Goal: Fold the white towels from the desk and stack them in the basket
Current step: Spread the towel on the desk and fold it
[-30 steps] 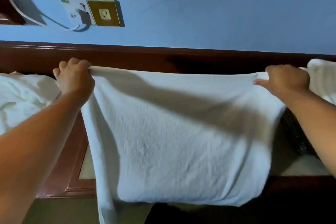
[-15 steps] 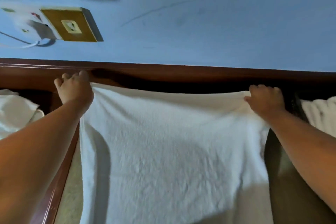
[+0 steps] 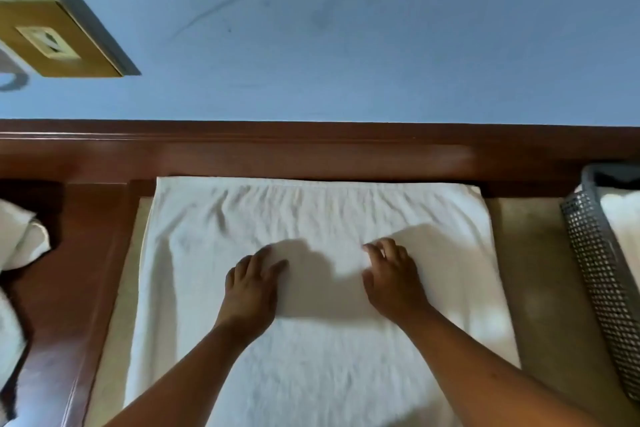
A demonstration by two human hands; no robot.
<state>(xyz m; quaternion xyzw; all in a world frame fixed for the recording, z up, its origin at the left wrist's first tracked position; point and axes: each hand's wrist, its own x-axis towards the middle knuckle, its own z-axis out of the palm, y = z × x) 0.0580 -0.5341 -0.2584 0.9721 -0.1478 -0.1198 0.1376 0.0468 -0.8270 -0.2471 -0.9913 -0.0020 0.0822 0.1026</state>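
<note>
1. A blue wall (image 3: 381, 45) fills the upper half of the view; a dark wooden rail runs along its foot.
2. The desk (image 3: 533, 270) lies below the rail, a pale top framed in dark wood.
3. A white towel (image 3: 311, 215) is spread flat on the desk; its far edge lies against the rail, lightly wrinkled, and its near end runs out of view at the bottom.
4. A grey mesh basket (image 3: 602, 274) stands at the right edge of the desk, apart from the spread towel; a folded white towel (image 3: 623, 218) lies inside it.
5. A crumpled white heap (image 3: 20, 243) lies at the far left, beyond the desk's wooden frame.
6. The left hand (image 3: 251, 284) rests flat on the middle of the spread towel, fingers straight and close together; the right hand (image 3: 393, 279) rests just beside it, fingers slightly bent, seemingly pressing rather than pinching, though blur leaves this unsure.
7. A brass socket plate (image 3: 52, 42) sits on the wall at upper left.
</note>
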